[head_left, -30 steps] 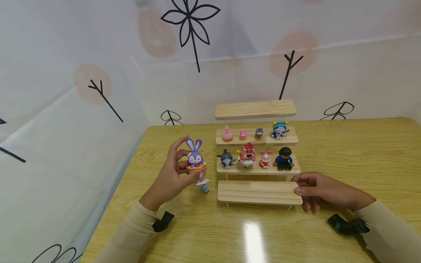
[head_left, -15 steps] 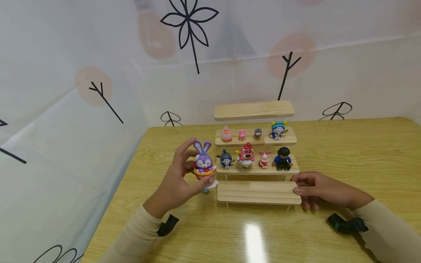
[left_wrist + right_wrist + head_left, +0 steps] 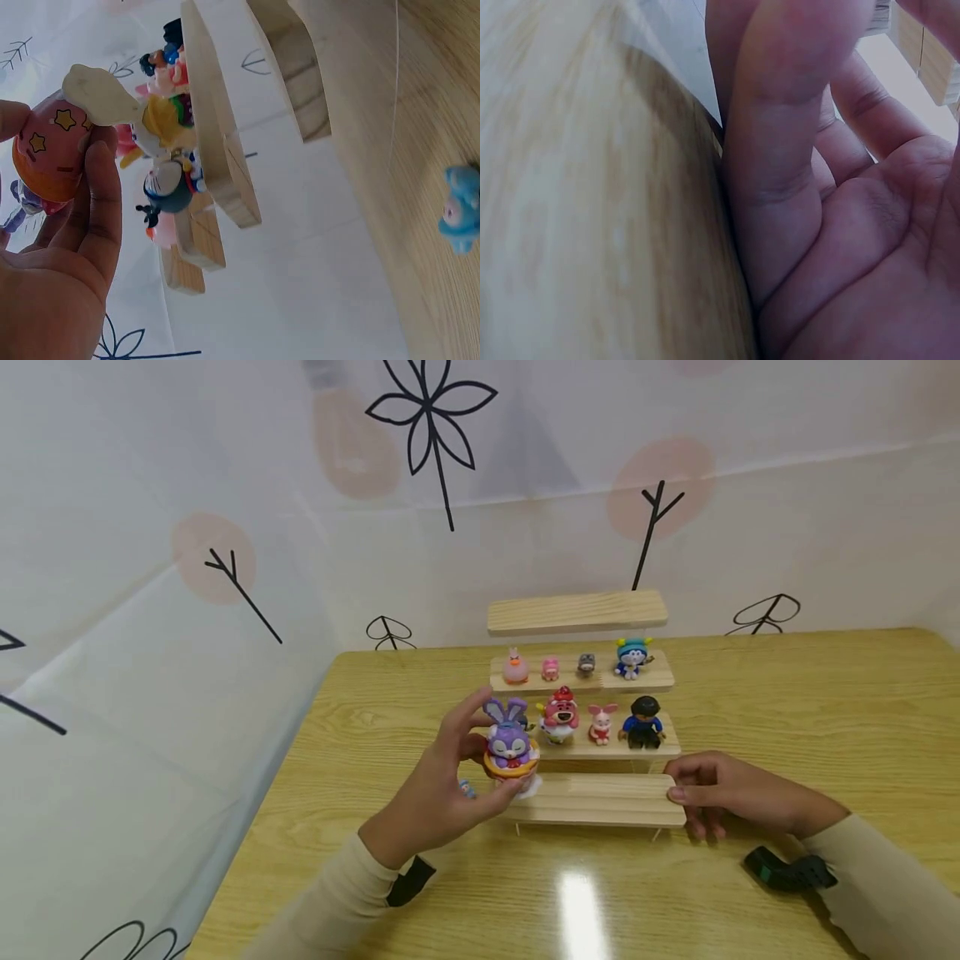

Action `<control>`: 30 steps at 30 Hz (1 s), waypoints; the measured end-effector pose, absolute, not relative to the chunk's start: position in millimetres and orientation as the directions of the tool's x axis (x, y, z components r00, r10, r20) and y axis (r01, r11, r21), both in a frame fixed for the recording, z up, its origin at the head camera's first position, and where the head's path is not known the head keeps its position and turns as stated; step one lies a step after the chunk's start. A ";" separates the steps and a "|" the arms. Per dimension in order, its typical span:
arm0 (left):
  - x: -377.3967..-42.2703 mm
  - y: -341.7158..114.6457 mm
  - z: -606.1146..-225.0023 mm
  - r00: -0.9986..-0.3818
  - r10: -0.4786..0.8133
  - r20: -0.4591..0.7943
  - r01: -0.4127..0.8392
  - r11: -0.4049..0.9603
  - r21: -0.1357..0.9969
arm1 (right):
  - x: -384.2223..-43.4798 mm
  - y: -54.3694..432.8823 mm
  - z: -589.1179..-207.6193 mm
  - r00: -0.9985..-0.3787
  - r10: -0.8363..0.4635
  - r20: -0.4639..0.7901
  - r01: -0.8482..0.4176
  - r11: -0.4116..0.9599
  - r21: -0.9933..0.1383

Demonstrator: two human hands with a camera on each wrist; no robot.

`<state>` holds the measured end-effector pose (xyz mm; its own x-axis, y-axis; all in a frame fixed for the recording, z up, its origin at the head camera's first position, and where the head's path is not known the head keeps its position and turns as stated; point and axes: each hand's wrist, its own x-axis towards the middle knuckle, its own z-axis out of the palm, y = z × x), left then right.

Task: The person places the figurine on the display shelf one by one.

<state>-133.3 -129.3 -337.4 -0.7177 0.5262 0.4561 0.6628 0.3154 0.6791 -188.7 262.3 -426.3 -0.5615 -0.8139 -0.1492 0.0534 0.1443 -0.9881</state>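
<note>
My left hand (image 3: pixel 438 789) holds a purple rabbit figurine (image 3: pixel 510 750) sitting in a cup, pinched between thumb and fingers. It is upright over the left end of the lowest shelf (image 3: pixel 607 799) of a wooden tiered display stand. From the left wrist, the figurine's pink star-marked cup (image 3: pixel 52 142) and white base (image 3: pixel 99 94) show. My right hand (image 3: pixel 738 792) grips that shelf's right end, thumb on top. In the right wrist view, curled fingers (image 3: pixel 772 135) lie close beside a wooden surface. A small blue figurine (image 3: pixel 467 788) lies on the table behind the left hand.
The second shelf bears a red-hatted bear (image 3: pixel 561 717), a piglet (image 3: pixel 601 725) and a black-haired toy figure (image 3: pixel 644 723); a dark-capped figurine (image 3: pixel 169 184) is partly hidden in the head view. Several figurines stand on the third shelf (image 3: pixel 609 681). The top shelf (image 3: pixel 577 612) is bare wood.
My left hand has carried the rabbit figurine rightward and slightly down, from beside the stand to over the lowest shelf's left end. The right hand has kept its grip on the shelf.
</note>
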 end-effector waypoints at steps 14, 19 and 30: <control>-133.0 -95.8 -340.5 -0.636 0.618 0.462 0.737 0.309 0.601 | -186.9 263.4 -425.4 -0.574 -0.797 -0.189 0.091 0.167 -0.982; -135.3 -87.0 -345.7 -0.607 0.643 0.467 0.767 0.321 0.555 | -187.3 262.8 -425.5 -0.578 -0.799 -0.166 0.062 0.160 -0.985; -139.9 -69.1 -357.8 -0.535 0.689 0.489 0.839 0.364 0.405 | -188.2 264.9 -427.4 -0.553 -0.822 -0.139 0.074 0.118 -0.990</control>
<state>-139.9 -69.1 -357.8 -0.5352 0.6888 0.4890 0.8387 0.3643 0.4047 -188.2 264.9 -427.4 -0.5526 -0.8217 -0.1394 0.0745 0.1179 -0.9902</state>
